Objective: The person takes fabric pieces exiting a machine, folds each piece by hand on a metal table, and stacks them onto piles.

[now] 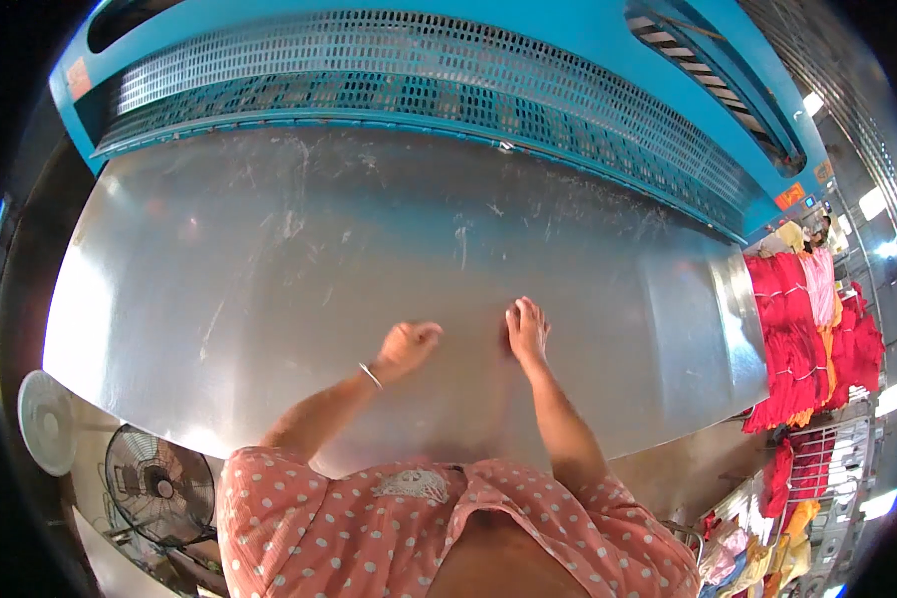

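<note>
A wide, shiny sheet-metal table point(344, 276) lies in front of me, its surface scuffed and scratched. My left hand point(410, 345) is over its middle with the fingers curled in; it is slightly blurred, and I see nothing in it. A thin bangle point(371, 376) circles that wrist. To the right, my right hand point(527, 329) points away from me, fingers extended and a little apart, with nothing visible in it. It is low over the metal; whether it touches cannot be told.
Behind the table rises a blue machine frame with a perforated metal guard point(418, 67). Bundles of red cloth point(785, 336) stand beyond the right edge, with more fabric point(755, 557) lower down. A black pedestal fan point(161, 486) and a pale round basin point(48, 422) are at lower left.
</note>
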A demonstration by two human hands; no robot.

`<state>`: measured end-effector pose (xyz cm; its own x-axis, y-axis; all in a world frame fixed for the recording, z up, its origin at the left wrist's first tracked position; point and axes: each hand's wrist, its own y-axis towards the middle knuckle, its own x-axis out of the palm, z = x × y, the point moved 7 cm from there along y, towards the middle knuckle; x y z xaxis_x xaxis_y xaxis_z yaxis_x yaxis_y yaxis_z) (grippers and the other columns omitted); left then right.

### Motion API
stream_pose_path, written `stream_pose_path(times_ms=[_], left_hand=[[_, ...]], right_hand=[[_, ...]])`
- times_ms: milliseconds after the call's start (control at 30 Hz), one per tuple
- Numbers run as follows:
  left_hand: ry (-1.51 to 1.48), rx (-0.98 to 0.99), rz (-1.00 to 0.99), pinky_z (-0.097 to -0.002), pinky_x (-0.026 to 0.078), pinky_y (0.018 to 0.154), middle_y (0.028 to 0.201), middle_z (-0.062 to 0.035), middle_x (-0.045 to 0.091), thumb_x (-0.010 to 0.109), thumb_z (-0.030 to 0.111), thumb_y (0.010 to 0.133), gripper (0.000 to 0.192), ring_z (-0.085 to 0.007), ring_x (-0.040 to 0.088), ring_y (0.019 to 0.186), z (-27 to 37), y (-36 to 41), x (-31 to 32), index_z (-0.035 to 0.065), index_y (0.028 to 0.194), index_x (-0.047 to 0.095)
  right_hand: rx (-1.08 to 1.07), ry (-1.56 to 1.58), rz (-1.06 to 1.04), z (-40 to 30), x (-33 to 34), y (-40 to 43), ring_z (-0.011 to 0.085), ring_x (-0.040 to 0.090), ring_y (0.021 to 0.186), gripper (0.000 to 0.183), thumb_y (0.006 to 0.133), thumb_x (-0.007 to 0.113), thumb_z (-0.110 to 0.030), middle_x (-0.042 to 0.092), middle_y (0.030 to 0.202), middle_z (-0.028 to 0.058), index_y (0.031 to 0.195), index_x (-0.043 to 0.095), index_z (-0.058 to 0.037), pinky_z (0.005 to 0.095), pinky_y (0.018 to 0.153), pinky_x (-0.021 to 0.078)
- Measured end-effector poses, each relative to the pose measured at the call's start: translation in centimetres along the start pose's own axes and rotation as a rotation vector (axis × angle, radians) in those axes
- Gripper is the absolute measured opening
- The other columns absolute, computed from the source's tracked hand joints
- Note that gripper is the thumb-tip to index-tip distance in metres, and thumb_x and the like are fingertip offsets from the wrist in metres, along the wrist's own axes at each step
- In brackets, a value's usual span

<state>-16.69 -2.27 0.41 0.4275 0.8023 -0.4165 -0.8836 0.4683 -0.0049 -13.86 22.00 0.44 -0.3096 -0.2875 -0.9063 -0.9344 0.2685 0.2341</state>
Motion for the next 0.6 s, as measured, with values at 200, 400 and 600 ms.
stream_pose_path(times_ms=[200, 400, 600], left_hand=[[0.114, 0.044, 0.318, -0.0356, 0.049, 0.064, 0.078, -0.0129, 0.063, 0.054, 0.015, 0.079, 0.016, -0.029, 0.061, 0.069, -5.1, 13.0, -8.0, 0.0134, 0.09, 0.065], [0.105, 0.061, 0.558, -0.0377, 0.05, 0.067, 0.082, -0.0132, 0.062, 0.055, 0.014, 0.08, 0.014, -0.0318, 0.061, 0.075, -6.2, 24.7, -12.4, 0.0123, 0.089, 0.065], [0.414, 0.16, 0.682, -0.0402, 0.046, 0.077, 0.096, -0.0097, 0.057, 0.058, 0.012, 0.071, 0.025, -0.0312, 0.054, 0.094, -6.9, 32.8, -15.5, 0.0145, 0.096, 0.061]], right_hand=[[-0.001, -0.13, 0.078, -0.7, 0.0, -1.3, 0.0252, 0.034, 0.122, 0.035, 0.088, 0.05, -0.027, 0.039, 0.131, 0.0044, 0.119, 0.046, -0.0115, 0.044, 0.097, 0.0271], [0.006, -0.135, 0.045, -0.5, 0.3, -0.6, 0.0253, 0.036, 0.121, 0.034, 0.087, 0.051, -0.022, 0.041, 0.129, 0.0045, 0.12, 0.046, -0.012, 0.043, 0.096, 0.0275], [0.017, -0.106, 0.053, -0.7, 0.3, -0.2, 0.0261, 0.039, 0.119, 0.033, 0.086, 0.052, -0.02, 0.042, 0.13, 0.0037, 0.119, 0.048, -0.0121, 0.0426, 0.095, 0.0287]])
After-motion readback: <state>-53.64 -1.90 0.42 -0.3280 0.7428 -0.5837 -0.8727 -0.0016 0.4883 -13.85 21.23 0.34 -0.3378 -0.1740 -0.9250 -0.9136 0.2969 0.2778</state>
